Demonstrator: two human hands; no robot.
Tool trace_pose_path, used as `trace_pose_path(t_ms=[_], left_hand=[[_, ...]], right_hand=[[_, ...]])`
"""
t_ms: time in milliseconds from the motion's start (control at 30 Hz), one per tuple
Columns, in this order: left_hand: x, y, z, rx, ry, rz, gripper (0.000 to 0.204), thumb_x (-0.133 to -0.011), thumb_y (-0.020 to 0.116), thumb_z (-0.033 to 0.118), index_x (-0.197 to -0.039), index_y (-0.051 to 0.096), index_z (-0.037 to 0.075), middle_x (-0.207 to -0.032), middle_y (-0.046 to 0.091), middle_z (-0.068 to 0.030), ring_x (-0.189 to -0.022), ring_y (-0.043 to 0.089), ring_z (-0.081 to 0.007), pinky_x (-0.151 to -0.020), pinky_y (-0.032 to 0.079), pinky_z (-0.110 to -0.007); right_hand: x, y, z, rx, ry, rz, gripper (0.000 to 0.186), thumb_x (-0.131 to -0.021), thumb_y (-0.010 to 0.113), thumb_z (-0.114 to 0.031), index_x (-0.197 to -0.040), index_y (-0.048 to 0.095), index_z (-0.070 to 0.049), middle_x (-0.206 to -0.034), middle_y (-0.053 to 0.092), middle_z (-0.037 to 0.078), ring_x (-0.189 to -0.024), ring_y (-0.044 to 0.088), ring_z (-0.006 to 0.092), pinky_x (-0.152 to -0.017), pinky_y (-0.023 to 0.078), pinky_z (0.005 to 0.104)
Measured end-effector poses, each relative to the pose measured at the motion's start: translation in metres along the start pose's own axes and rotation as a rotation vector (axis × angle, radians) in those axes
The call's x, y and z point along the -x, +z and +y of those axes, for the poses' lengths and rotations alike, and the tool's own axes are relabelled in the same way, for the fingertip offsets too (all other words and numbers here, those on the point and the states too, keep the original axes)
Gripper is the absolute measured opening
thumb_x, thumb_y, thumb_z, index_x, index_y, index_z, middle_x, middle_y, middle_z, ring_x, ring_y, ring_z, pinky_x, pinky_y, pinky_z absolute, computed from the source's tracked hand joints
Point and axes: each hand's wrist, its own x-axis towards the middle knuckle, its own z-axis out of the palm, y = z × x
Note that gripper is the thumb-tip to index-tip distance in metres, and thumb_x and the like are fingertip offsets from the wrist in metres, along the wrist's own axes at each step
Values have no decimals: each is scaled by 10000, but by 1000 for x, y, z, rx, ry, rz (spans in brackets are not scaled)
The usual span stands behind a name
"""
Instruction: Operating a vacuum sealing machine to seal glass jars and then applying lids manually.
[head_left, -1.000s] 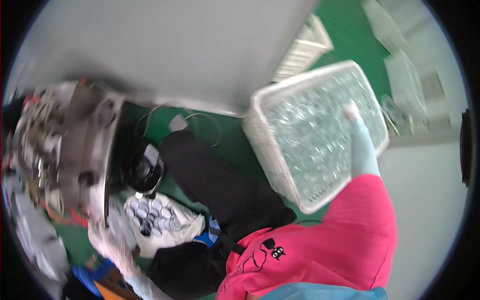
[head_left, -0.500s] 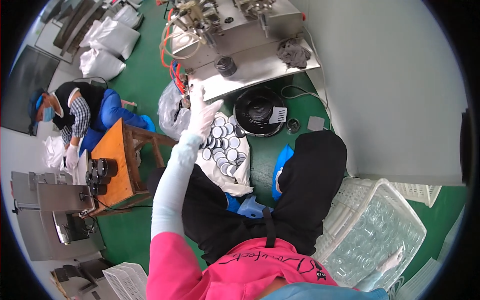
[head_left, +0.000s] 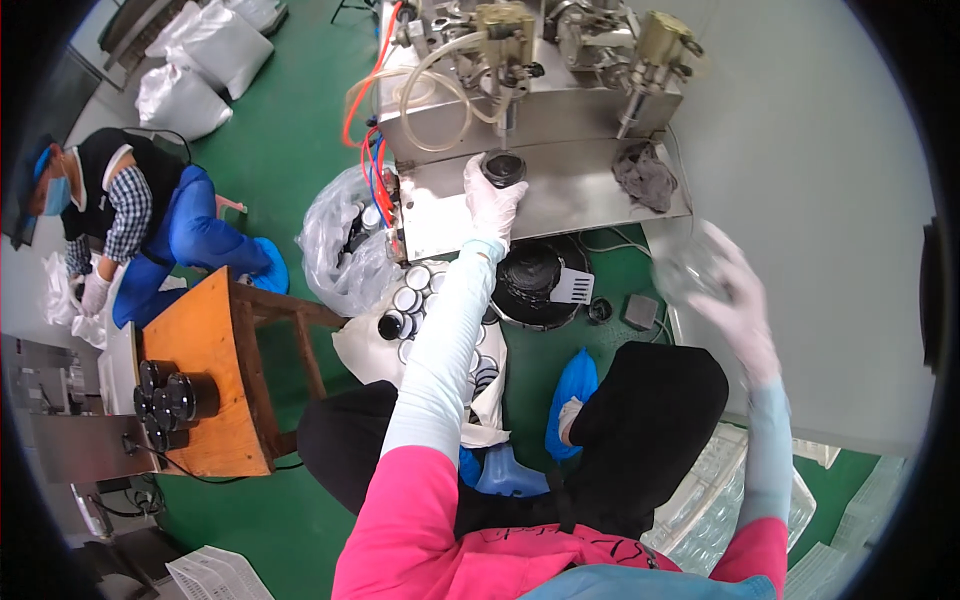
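Gloves on both hands: left hand [head_left: 492,200] grips a small round black jar [head_left: 503,167], mouth up, on the steel machine shelf [head_left: 560,195] at top centre. Right hand [head_left: 735,305], mid-right, holds a blurry clear round lid [head_left: 690,270]. White bag [head_left: 420,330] below holds more dark jars with pale tops.

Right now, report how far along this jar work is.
Done: dark jars stand grouped on the wooden stool. In hand: the left hand has its grip on a small black jar under the machine's nozzle; the right hand holds a blurred clear piece. Left: many jars wait in the white bag below.
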Motion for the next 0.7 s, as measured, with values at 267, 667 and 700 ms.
trace_pose_path(t_ms=[267, 667, 700], left_hand=[[-29, -39, -5, 216, 34, -59, 755, -570, 753, 22, -1243, 411, -11, -1142, 517, -151, -1065, 512, -253, -965, 388, -340], [65, -158, 8, 262, 15, 497, 511, -851, 526, -27, -1336, 366, -26, -1360, 403, -177, -1286, 367, -253, -1093, 255, -374], [63, -165, -5, 259, 15, 499, 511, -851, 526, -27, -1336, 366, -26, -1360, 403, -177, -1286, 367, -253, -1093, 255, -374]], right_hand=[[-134, 175, 69, 191, -360, -63, 422, -699, 733, -180, -994, 481, -17, -1229, 489, 221, -1183, 442, 351, -1014, 345, 405], [-174, 237, 66, -200, -160, 84, 945, -646, 764, -148, -1416, 237, 0, -1270, 495, 193, -1201, 459, 311, -1039, 346, 359], [-174, 237, 65, -193, -142, 103, 949, -638, 769, -140, -1413, 241, 2, -1263, 501, 195, -1195, 466, 307, -1034, 352, 355]])
